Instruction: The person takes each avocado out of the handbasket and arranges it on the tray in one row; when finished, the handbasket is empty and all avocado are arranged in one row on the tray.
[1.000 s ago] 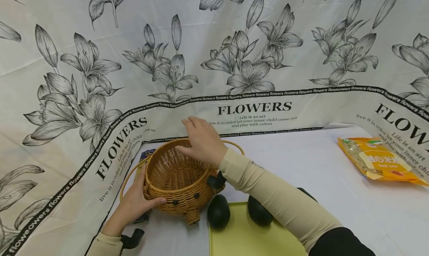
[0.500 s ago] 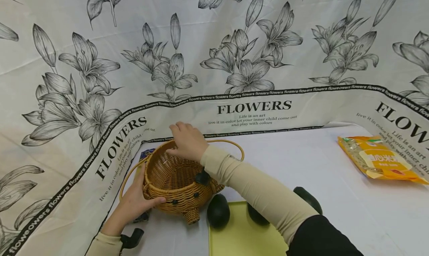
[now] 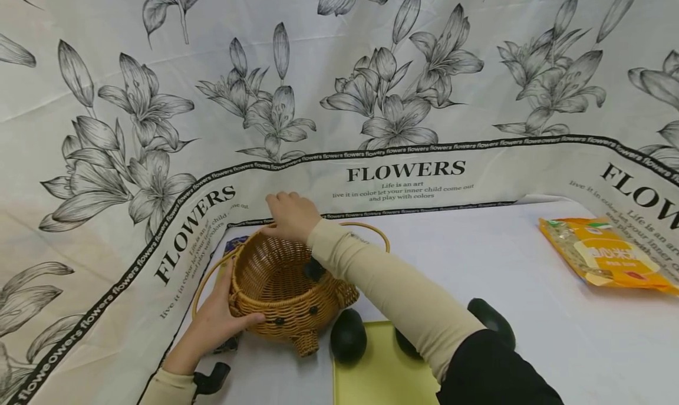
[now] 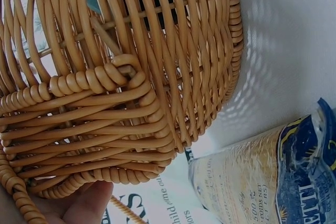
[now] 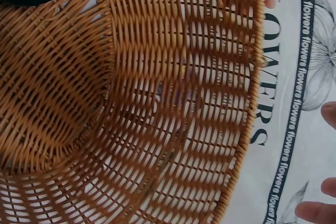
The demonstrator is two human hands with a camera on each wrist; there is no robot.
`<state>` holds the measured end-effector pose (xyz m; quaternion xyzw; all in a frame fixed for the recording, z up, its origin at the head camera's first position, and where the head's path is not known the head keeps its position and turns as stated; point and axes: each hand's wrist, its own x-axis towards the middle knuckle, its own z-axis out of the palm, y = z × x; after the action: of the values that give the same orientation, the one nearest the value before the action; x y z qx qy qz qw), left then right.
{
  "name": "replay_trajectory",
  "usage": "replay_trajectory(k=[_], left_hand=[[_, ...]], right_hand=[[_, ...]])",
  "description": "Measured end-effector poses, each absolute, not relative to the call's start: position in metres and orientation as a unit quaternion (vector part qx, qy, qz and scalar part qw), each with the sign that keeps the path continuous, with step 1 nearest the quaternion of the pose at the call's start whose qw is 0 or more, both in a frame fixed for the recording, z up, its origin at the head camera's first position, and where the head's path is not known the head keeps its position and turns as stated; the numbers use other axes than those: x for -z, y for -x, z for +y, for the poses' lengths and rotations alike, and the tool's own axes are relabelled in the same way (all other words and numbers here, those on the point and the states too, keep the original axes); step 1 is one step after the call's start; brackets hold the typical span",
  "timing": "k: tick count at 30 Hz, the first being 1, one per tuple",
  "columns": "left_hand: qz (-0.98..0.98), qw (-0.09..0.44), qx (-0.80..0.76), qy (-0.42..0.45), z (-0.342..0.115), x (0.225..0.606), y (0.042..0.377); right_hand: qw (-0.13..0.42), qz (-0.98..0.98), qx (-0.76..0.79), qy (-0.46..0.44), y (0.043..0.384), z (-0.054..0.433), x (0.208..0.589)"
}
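Note:
A brown wicker basket [image 3: 286,287] with a pig-like snout and dark eyes stands left of centre, its thin handle hoop folded outward. My left hand [image 3: 212,322] grips its left side, thumb across the front below the rim; the left wrist view shows fingers [image 4: 84,203] under the woven ear. Over the far rim is my right hand [image 3: 294,216], fingers loosely extended. In the right wrist view its fingertips [image 5: 317,212] are spread beyond the rim, with one fingertip right at the rim's outside. The woven floor shows inside, with a dark rounded shape at that view's corner.
Dark green avocado-like fruits [image 3: 348,337] sit at a yellow-green tray [image 3: 382,375] in front. A long dark green vegetable [image 3: 492,322] lies right, beyond it an orange bag of grain [image 3: 607,253]. A spaghetti pack [image 4: 252,177] lies left of the basket. Flower-printed cloth hangs behind.
My right hand has moved left across the basket to its far rim, the forearm swinging with it and uncovering more of the dark green vegetable. The left hand and the basket stay put.

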<state>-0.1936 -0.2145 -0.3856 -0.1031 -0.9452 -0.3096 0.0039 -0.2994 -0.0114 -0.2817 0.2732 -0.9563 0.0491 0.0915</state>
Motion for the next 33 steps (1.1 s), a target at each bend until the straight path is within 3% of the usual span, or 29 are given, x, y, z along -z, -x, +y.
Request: replay_trajectory(k=[17,25,33], left_hand=[[-0.945,0.009,0.31,0.104,-0.216,0.388,0.195],[-0.947,0.002,0.305,0.097,-0.215,0.387,0.195],[-0.947,0.01,0.304,0.101,-0.216,0.388,0.196]], right_hand=[[0.06,-0.949,0.016,-0.308,0.305,-0.035,0.311],[0.091,-0.937,0.033,-0.335,0.304,-0.036,0.317],[0.059,-0.938,0.018,-0.341,0.302,-0.042,0.324]])
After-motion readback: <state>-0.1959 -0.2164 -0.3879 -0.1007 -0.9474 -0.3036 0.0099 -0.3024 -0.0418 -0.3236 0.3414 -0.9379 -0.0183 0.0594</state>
